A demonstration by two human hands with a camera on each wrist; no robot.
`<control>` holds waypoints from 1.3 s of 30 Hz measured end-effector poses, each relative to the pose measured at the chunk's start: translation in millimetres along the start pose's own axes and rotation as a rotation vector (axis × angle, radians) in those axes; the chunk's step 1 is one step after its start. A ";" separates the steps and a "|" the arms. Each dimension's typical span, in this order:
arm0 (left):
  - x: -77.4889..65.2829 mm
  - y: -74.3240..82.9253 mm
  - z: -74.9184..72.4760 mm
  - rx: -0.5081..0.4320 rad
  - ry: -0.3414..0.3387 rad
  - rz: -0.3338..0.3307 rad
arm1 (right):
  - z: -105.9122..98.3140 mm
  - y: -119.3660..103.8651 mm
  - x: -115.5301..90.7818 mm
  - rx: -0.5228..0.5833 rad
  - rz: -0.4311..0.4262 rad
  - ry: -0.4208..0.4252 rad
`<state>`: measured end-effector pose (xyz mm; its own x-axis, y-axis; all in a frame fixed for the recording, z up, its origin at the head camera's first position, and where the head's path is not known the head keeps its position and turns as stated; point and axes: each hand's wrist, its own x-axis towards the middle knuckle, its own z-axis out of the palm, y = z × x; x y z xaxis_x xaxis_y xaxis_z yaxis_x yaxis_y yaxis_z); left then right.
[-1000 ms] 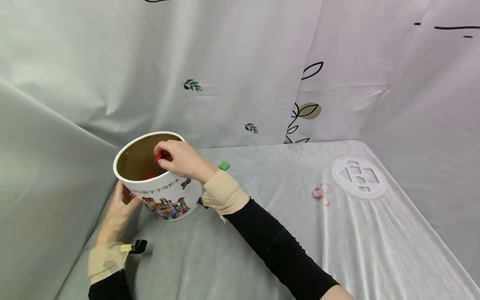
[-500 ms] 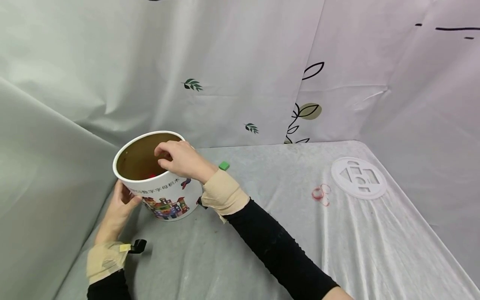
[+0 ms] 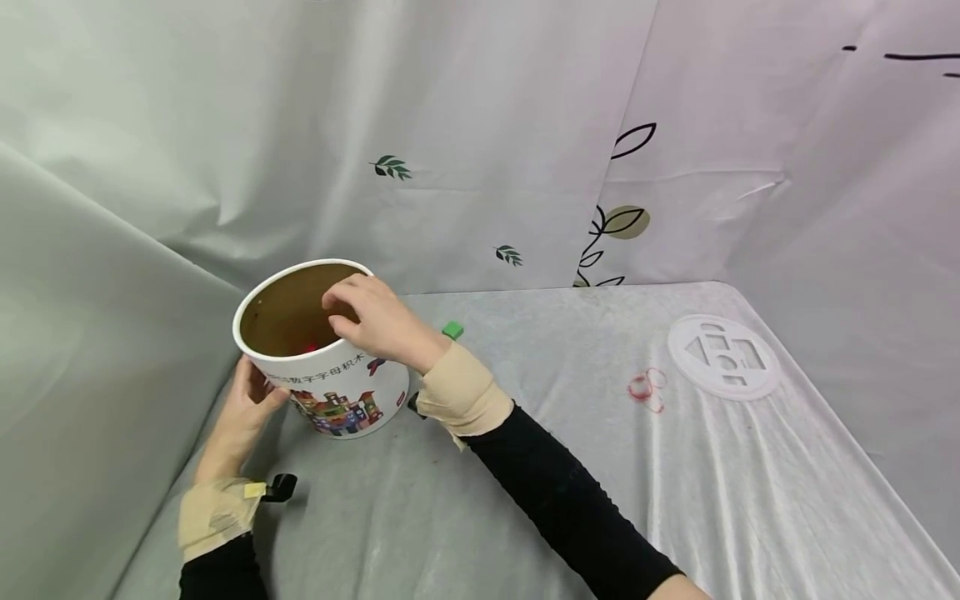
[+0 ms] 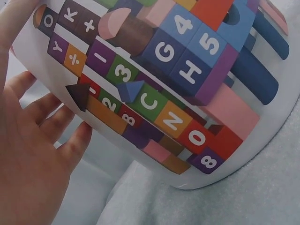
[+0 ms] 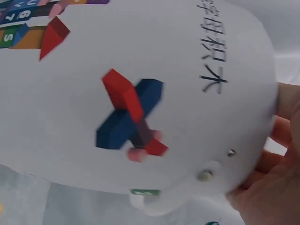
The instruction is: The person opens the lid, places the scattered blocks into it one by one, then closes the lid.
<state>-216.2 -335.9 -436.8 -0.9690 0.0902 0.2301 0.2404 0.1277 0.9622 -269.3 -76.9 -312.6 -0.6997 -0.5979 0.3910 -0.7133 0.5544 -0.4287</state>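
Note:
A white round bucket (image 3: 386, 392), printed with toy blocks and lettering, stands at the left in the head view, its mouth tilted toward me. My left hand (image 3: 243, 412) grips its near left side; in the left wrist view the fingers (image 4: 72, 145) lie against the printed wall. Over the bucket's right rim reaches my right hand (image 3: 375, 321), fingers bent over the mouth with a gap between thumb and forefinger and nothing seen in it. Something red (image 3: 311, 347) shows down inside the bucket. Seen from the right wrist, the right-hand fingers (image 5: 281, 131) pass behind the rim.
A small green block (image 3: 453, 330) lies on the grey cloth just behind the right wrist. Farther right is a round white lid (image 3: 682, 367) with cut-out shapes. Red marks (image 3: 641, 387) stain the cloth. Hanging sheeting (image 3: 465, 200) closes off the back and left.
My right hand has let go of a red block, which dropped out of sight into the bucket. The left hand keeps its grip. The head view has shifted slightly.

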 end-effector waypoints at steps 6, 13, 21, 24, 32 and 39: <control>-0.3 0.6 -1.9 -0.025 0.001 0.009 | -17.0 6.7 -13.7 0.008 0.081 0.048; 0.4 0.9 -5.8 -0.035 -0.002 0.024 | -24.7 36.5 -29.6 0.126 0.146 0.063; 3.9 -1.7 -5.2 -0.058 -0.006 0.036 | -5.9 76.1 -50.8 0.188 0.252 -0.004; 3.9 -2.4 -3.1 -0.037 -0.001 0.023 | 7.2 89.8 -57.7 0.187 0.281 -0.017; 4.6 -2.1 -1.7 -0.068 0.006 0.035 | 41.3 111.0 -62.0 0.182 0.365 -0.053; 3.0 -1.1 -0.5 -0.022 0.003 0.000 | 64.8 117.1 -59.0 0.116 0.388 -0.103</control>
<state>-219.5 -336.3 -437.0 -0.9691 0.0873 0.2307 0.2393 0.1059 0.9651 -308.9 -14.2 -438.6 -0.9038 -0.4157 0.1015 -0.3844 0.6846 -0.6193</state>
